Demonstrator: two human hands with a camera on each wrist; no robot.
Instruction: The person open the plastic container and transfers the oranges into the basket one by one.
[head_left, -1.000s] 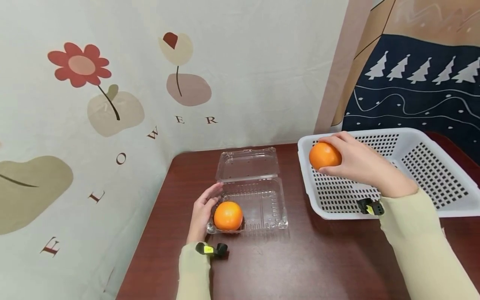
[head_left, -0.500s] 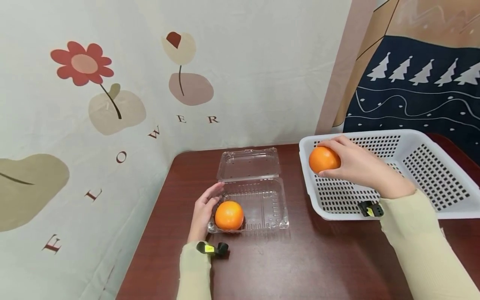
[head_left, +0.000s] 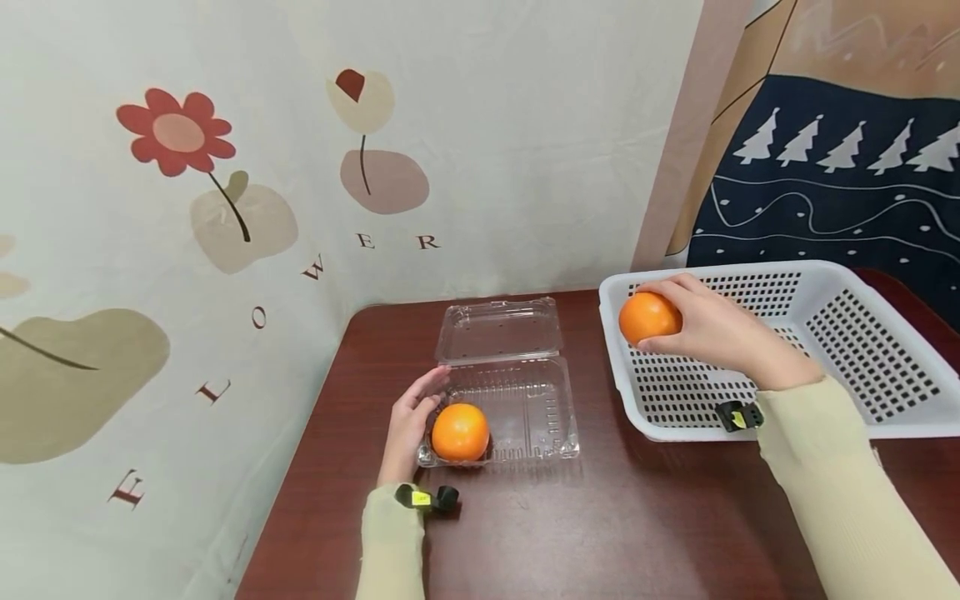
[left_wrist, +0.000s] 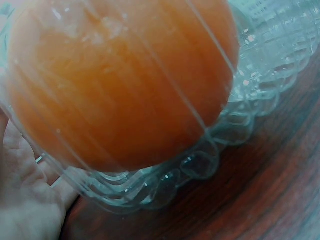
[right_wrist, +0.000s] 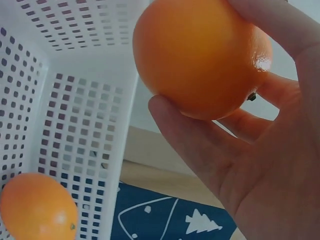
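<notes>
My right hand (head_left: 712, 333) gripped a round, glossy orange fruit (head_left: 648, 317), fingers and thumb curled round it, at the upper right of the head frame. I held it above the near-left corner of the white perforated plastic basket (head_left: 847, 333), clear of the basket's floor. In the right wrist frame the same fruit filled the top centre, with my thumb under it and my fingers over it. That frame also showed a second orange fruit (right_wrist: 37, 207) at the lower left, lying inside the basket against its holed wall; in the head frame it was hidden behind my hand.

My left hand (head_left: 408, 425) lay at the lower centre of the head frame, fingers nearly straight and pressed flat against the left side wall of the clear ribbed plastic clamshell box (head_left: 540, 417). The hand gripped nothing. The box stood open on the dark red-brown wooden desk (head_left: 600, 525), its lid (head_left: 498, 329) folded back flat toward the wall behind it. Inside the tray, in its near-left corner, sat another round orange fruit (head_left: 460, 432), just beside my fingers with the plastic wall between them. The left wrist frame showed that fruit through the ribbed wall, filling most of the picture, with my palm at the lower left; whether my palm itself touched the plastic there was hard to tell, as the view was blurred.

The box and the basket stood well apart on the desk, the basket to the right.
</notes>
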